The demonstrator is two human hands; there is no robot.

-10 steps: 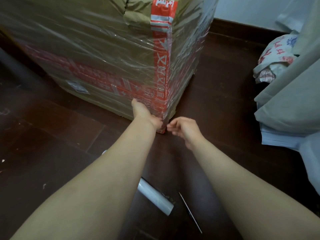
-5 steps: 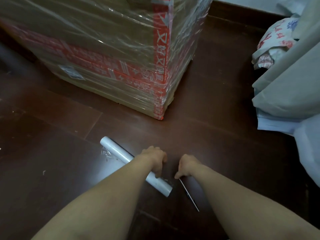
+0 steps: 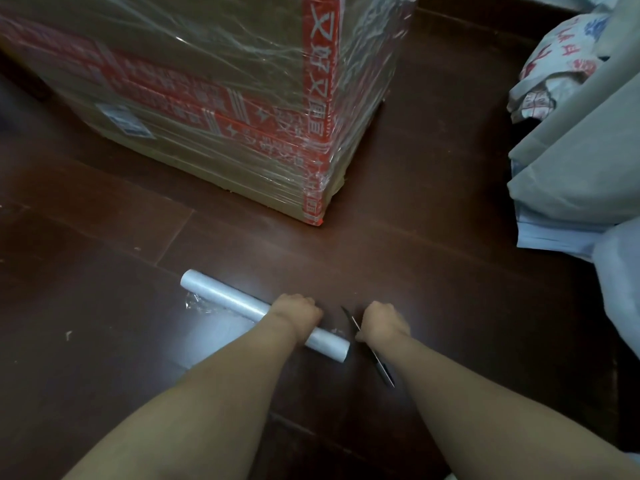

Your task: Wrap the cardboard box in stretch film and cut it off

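A large cardboard box (image 3: 207, 74) with red printed bands stands on the dark wooden floor, its sides covered in clear stretch film. In front of it lies the white roll of stretch film (image 3: 225, 297), angled from upper left to lower right, with a loose crumpled bit of film by its left end. My left hand (image 3: 298, 313) grips the roll near its right end. My right hand (image 3: 382, 322) curls around a thin dark-handled knife (image 3: 379, 363), whose pointed tip sticks out beyond the knuckles toward the box.
Grey fabric and folded bedding (image 3: 581, 161) pile up at the right edge, with a printed plastic bag (image 3: 554, 60) behind them. A dark baseboard runs along the wall at the top right. Dark floor (image 3: 433, 220) lies between the box and the pile.
Both hands left the box's lower corner and drew back to the floor. The left one closed on the film roll, the right one on the knife, which has lifted slightly.
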